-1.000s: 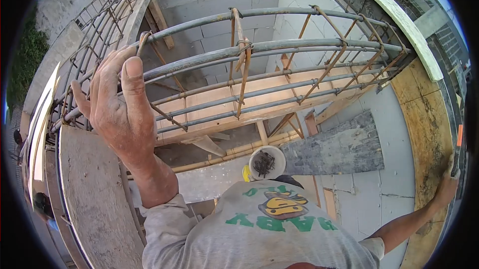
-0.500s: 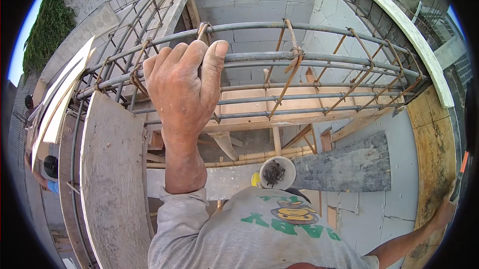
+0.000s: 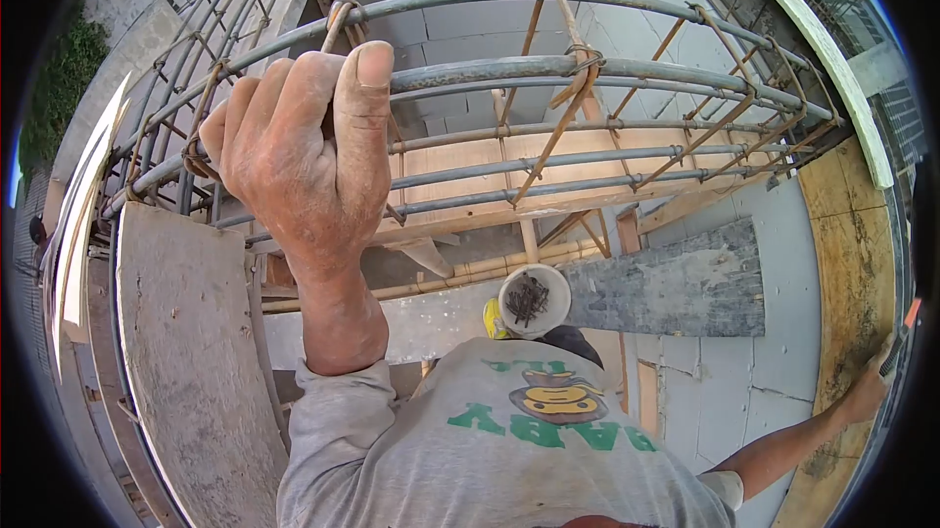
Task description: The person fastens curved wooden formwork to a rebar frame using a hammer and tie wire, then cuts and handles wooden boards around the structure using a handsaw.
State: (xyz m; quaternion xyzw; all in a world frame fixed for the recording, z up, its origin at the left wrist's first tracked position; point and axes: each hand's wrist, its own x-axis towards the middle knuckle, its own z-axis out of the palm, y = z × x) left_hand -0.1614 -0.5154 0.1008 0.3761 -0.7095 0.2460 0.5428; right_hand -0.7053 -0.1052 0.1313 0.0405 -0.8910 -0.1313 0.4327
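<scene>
Where the steel bar point(image 3: 470, 69) crosses the opening, the left hand point(image 3: 304, 156) curls its fingers around it, though dusty skin could make them slip; the right hand point(image 3: 867, 391) holds an orange-ended tool point(image 3: 912, 313), exact finger placement unclear, right of the pail point(image 3: 564, 305)
</scene>
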